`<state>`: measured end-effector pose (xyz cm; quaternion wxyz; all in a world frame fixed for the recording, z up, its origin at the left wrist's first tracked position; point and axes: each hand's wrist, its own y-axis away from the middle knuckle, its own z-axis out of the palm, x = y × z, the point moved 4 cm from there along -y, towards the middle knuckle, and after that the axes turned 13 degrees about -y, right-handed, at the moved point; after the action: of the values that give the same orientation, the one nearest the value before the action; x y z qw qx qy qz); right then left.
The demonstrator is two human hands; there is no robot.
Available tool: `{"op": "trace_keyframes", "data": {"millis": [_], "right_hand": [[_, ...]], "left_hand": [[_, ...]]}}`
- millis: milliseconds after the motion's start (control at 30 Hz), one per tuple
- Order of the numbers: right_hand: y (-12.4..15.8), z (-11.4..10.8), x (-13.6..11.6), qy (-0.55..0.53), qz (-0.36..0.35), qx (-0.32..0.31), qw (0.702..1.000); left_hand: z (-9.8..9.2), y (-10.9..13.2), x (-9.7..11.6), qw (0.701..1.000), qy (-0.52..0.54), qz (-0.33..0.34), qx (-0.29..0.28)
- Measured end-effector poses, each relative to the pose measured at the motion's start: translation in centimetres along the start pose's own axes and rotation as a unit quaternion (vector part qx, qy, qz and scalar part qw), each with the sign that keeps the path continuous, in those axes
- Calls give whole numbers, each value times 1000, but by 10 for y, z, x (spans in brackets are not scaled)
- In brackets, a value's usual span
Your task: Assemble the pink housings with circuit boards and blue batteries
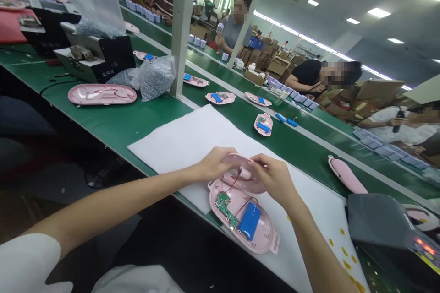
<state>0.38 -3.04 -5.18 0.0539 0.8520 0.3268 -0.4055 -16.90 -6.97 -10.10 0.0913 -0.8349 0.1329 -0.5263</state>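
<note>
View: head camera, looking down at both hands over a green belt.

Left hand (215, 165): at the near left edge of the upper shell (245, 182); the fingers (225, 154) curl over its rim, closed narrowly on it.

Right hand (275, 179): on the opposite side of the upper shell; the fingers (256, 161) pinch its rim, also in a narrow hold, with the fingertips close to those of the left hand.

Upper shell: pink plastic, held by both hands and tilted, just above the far end of the lower shell.

Lower shell (264, 243): pink, open side up, lying on a white foam sheet (178, 155), directly below the hands and touching neither.

Inside the lower shell: a green circuit board (223, 208) near its left side and a blue battery (250, 221) beside the board.

Wires (234, 182): thin and red, running up from the board toward the upper shell.

Beyond the lower shell: more pink shells (220, 97) with blue batteries, along the green belt (151, 116).

Right of the lower shell: a pink handle (345, 175) on the belt, a grey pouch (378, 219) and yellow scraps (343, 252) on the foam sheet.

Far from the lower shell: a bag of grey pellets (154, 78) and a black machine (94, 57); co-workers (233, 32) sit across the belt.
</note>
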Motion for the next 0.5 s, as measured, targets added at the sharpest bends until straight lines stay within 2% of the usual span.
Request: {"op": "trace_keyframes", "data": {"millis": [67,100,167,233,300,333,367,400,467,500], "right_hand": [[20,1,-15,50,-88,32,994],[35,5,-24,88,-145,54,984],[67,19,-38,171,-231,91,953],[92,41,-43,234,-228,98,940],[102,59,-35,273,-155,87,946],[102,66,-29,285,-120,80,948],[100,71,-22,292,-89,71,950],[96,74,-14,293,-67,55,952],[88,80,2,278,-42,0,960],[87,80,9,267,-32,-24,963]], "left_hand": [[-4,6,8,996,-29,68,-40],[-6,10,13,989,-48,111,-84],[-14,18,25,956,-116,191,-192],[-23,22,32,906,-212,212,-300],[-31,14,34,859,-281,174,-390],[-33,3,35,846,-295,160,-414],[-33,-13,37,843,-300,157,-419],[-31,-35,38,850,-304,159,-400],[-21,-95,35,887,-322,134,-303],[-14,-129,29,903,-336,101,-249]]}}
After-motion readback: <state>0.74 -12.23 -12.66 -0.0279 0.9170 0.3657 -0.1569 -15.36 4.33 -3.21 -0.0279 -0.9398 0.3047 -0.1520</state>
